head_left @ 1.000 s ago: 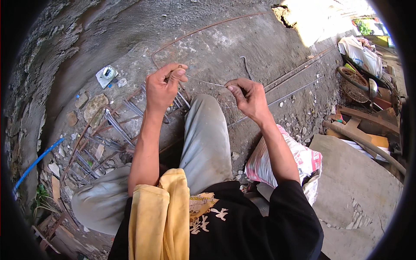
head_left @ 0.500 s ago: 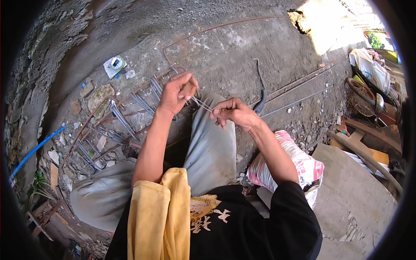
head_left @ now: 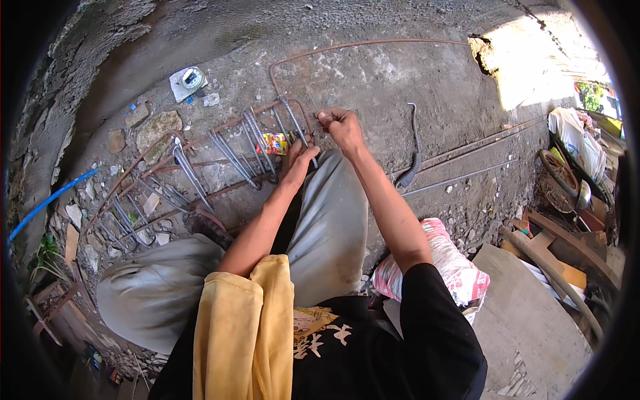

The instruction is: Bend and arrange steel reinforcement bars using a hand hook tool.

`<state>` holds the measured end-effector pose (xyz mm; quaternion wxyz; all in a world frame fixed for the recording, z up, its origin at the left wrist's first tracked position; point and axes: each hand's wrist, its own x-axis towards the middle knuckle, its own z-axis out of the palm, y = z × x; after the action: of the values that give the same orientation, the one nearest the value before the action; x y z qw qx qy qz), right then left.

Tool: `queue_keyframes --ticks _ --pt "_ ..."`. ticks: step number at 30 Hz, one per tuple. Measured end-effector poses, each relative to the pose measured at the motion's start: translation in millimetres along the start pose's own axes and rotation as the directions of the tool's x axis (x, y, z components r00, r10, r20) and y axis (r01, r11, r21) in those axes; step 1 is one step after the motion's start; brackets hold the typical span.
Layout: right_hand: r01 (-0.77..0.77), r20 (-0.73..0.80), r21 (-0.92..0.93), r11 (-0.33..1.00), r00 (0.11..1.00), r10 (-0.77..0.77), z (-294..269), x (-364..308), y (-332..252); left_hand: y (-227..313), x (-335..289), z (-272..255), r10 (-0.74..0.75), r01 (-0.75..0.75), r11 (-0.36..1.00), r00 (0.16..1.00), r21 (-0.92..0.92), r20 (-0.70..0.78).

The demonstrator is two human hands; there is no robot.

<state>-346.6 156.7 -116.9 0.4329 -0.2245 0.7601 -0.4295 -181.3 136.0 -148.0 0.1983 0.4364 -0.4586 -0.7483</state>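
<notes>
Head view: having dropped from knee height onto the rebar cage [head_left: 220, 160], left hand [head_left: 298, 160] gripping a stirrup, right hand [head_left: 341, 125] clenching thin tie wire at the cage's end. Better pulling taut while twisting.

Both hands meet at the rebar cage [head_left: 220, 160]: the left hand [head_left: 298, 160] grips a stirrup, and just right of it the right hand [head_left: 341, 127] pinches thin wire.
</notes>
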Motion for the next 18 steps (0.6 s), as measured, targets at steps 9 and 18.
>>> queue_keyframes --ticks 9,18 --pt "-0.012 0.093 0.005 1.000 0.996 0.012 17.7 22.5 -4.4 8.8 0.7 17.9 -0.031 0.110 0.909 0.980 0.403 -0.197" --pt "-0.038 0.132 0.063 0.997 0.991 0.029 7.8 18.0 -13.7 23.6 29.4 7.0 -0.122 0.125 0.991 0.991 0.052 -0.060"
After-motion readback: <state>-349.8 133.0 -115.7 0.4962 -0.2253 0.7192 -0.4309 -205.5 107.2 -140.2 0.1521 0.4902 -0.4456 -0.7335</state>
